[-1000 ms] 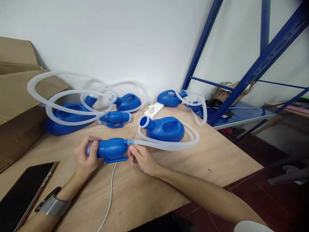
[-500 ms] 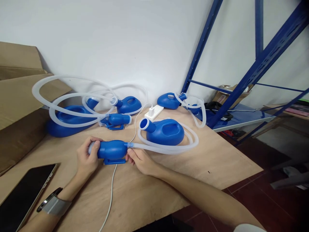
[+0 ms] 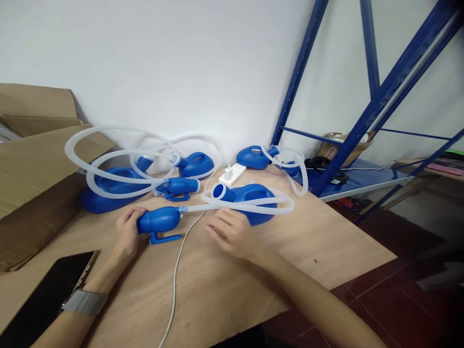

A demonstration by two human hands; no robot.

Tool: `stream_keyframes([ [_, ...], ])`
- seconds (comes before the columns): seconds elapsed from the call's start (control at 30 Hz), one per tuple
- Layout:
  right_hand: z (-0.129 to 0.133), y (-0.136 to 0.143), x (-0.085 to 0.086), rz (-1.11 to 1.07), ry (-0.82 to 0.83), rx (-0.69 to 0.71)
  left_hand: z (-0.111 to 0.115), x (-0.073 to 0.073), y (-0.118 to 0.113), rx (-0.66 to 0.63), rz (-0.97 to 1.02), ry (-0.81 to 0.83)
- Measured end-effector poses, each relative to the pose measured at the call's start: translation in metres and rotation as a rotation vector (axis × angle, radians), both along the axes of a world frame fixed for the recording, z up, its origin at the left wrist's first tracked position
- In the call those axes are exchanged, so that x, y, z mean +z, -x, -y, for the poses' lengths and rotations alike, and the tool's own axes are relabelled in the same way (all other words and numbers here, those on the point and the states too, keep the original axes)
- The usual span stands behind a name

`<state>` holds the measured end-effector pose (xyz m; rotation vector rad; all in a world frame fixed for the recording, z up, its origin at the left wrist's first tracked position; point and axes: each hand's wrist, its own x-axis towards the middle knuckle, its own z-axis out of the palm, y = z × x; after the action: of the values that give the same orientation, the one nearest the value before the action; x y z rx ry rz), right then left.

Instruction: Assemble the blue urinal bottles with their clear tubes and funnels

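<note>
Nearest, a dark phone (image 3: 45, 299) is being carried by the bench (image 3: 326, 241), apparently set aside from the handling. Further in, a blue receiver (image 3: 163, 220) is being gripped at its wide end by the left hand (image 3: 127, 229), fingers closed round it, presumably to steady it with the tube joint exposed. The right hand (image 3: 232, 232) is being held with fingers loosely open just beside the pale tube (image 3: 203, 208); whether contact is being made cannot be told. Beyond, a blue bottle (image 3: 258, 218) is being partly hidden by tube loops.
</note>
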<state>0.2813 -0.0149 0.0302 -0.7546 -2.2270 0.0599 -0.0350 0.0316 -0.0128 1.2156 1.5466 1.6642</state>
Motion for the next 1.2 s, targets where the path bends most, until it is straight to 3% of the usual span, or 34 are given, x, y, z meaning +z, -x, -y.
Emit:
stream_keyframes([
  [0.13,0.002,-0.056,0.023,-0.194,-0.391,-0.277,0.0,0.008,0.001,-0.011,0.072,0.104],
  [0.2,-0.001,-0.088,0.034,-0.242,-0.441,-0.437,0.002,0.013,-0.002,0.001,0.113,0.141],
  [0.3,-0.017,-0.131,0.049,-0.268,-0.153,-0.584,0.004,0.017,-0.006,0.002,0.186,0.224],
  [0.37,-0.033,-0.152,0.054,-0.199,0.234,-0.514,0.004,0.018,-0.007,-0.02,0.169,0.256],
  [0.43,-0.049,-0.166,0.054,-0.129,0.548,-0.426,0.004,0.016,-0.005,-0.099,0.017,0.207],
  [0.53,-0.061,-0.171,0.052,-0.07,0.657,-0.354,0.003,0.011,-0.005,-0.236,-0.222,0.111],
  [0.77,-0.039,-0.142,0.059,0.142,0.383,-0.116,0.003,0.003,-0.013,-0.275,-0.354,0.127],
  [0.9,-0.036,-0.127,0.071,0.174,0.336,-0.156,0.005,0.003,-0.015,-0.283,-0.38,0.136],
  [1.0,-0.046,-0.122,0.087,-0.042,0.23,-0.287,0.005,0.002,-0.016,-0.286,-0.384,0.138],
  [1.1,-0.06,-0.116,0.106,-0.378,-0.036,-0.386,0.003,0.001,-0.015,-0.296,-0.373,0.143],
  [1.2,-0.073,-0.103,0.123,-0.59,-0.254,-0.387,0.001,0.0,-0.016,-0.298,-0.352,0.153],
])
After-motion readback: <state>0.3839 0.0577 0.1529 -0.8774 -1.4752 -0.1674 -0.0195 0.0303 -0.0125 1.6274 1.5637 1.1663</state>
